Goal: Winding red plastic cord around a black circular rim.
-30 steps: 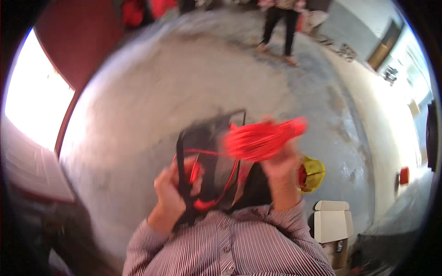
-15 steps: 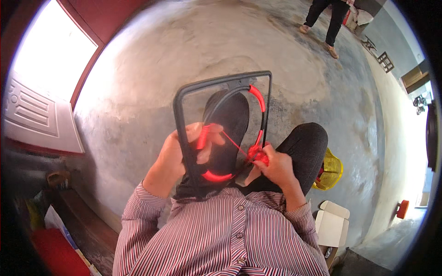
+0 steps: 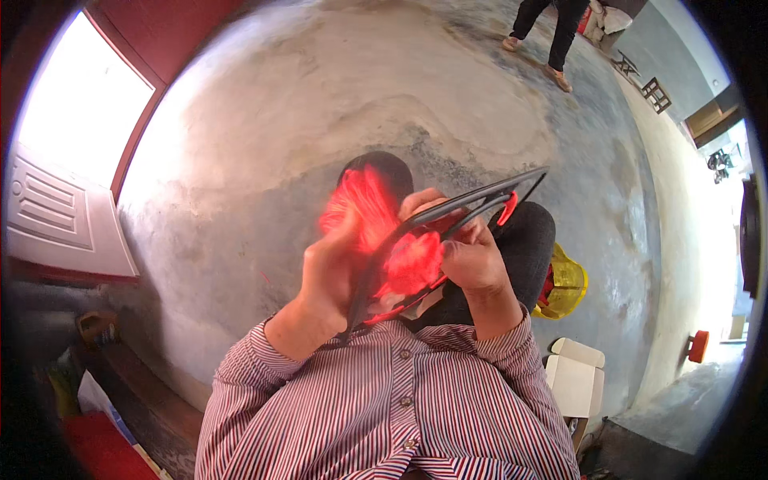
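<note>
A black frame (image 3: pixel 472 202) with a red curved part is held close in front of me, tilted almost edge-on. My left hand (image 3: pixel 332 268) grips its lower left side, with a blurred bundle of red netting (image 3: pixel 364 204) by my fingers. On the frame's middle, my right hand (image 3: pixel 468 256) is closed over the rim and more red netting (image 3: pixel 412 264). Both sleeves are striped red and white. My dark trouser knees show behind the frame.
Grey concrete floor spreads ahead. A yellow bag (image 3: pixel 564 284) and an open white carton (image 3: pixel 576 380) lie at my right. Another person's legs (image 3: pixel 552 36) stand far ahead. A white door (image 3: pixel 56 216) and bright opening are at the left.
The frame has turned from facing me flat to nearly edge-on, and the red netting is now bunched up and blurred over its left part. My hands have stayed on it.
</note>
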A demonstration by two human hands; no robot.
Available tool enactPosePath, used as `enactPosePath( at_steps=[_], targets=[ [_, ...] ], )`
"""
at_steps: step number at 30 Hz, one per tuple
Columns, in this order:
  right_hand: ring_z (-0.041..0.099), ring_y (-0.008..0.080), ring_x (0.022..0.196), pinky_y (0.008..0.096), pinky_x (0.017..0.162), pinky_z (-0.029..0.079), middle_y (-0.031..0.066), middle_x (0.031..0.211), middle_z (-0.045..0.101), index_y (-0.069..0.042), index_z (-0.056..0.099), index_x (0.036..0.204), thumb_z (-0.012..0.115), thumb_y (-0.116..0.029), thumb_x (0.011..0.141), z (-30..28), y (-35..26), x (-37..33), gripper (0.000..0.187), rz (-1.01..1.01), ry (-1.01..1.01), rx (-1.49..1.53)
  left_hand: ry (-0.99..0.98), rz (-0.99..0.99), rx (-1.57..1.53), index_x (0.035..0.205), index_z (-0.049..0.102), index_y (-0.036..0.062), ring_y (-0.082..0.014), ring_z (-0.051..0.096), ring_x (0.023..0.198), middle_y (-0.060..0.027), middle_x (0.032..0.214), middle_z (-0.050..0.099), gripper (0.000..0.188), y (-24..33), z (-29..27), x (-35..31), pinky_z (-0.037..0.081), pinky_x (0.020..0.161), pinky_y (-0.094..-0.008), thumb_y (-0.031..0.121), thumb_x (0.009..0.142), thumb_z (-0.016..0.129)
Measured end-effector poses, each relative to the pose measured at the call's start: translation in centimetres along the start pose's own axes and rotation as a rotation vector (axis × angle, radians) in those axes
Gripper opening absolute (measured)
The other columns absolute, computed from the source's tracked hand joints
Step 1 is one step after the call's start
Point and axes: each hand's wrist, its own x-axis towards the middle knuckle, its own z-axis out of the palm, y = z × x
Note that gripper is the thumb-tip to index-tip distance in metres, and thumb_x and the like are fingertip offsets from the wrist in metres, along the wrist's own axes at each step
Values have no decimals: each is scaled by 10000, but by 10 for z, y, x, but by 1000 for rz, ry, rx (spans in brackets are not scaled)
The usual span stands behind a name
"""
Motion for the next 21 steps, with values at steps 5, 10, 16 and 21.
enactPosePath(
  at_steps=[5, 10, 16, 21],
  targets=[
    [565, 162, 1073, 303, 925, 439, 58, 1177, 581, -20, 488, 1264, 670, -10, 808, 8, 3, -5, 491, -9, 121, -161, -51, 211, 122, 1065, 584, 43, -209, 606, 759, -87, 907, 625, 222, 0, -11, 4, 506, 583, -317, 178, 910, 500],
    [537, 144, 1060, 284, 929, 429, 42, 1137, 535, -23, 456, 1280, 706, 66, 755, 29, 17, -20, 588, -118, 197, -408, 169, 376, 280, 1009, 569, 40, -236, 575, 645, -128, 877, 614, 204, -10, -11, 11, 413, 482, -290, 167, 864, 502],
    [508, 239, 1180, 383, 1020, 395, 137, 1250, 544, 0, 553, 1213, 640, -12, 778, 10, -8, -17, 443, -435, 291, 225, -100, 353, 187, 1010, 567, -2, -190, 545, 684, -101, 858, 577, 232, -3, -14, 6, 393, 528, -281, 147, 888, 438],
    [612, 286, 980, 457, 939, 450, 165, 1135, 601, 4, 508, 1256, 514, -249, 911, -25, -45, -21, 428, -422, 330, 446, -20, 402, 250, 960, 542, 37, -193, 511, 616, -185, 852, 559, 328, 9, -18, 7, 365, 447, -275, 336, 936, 409]
  ],
)
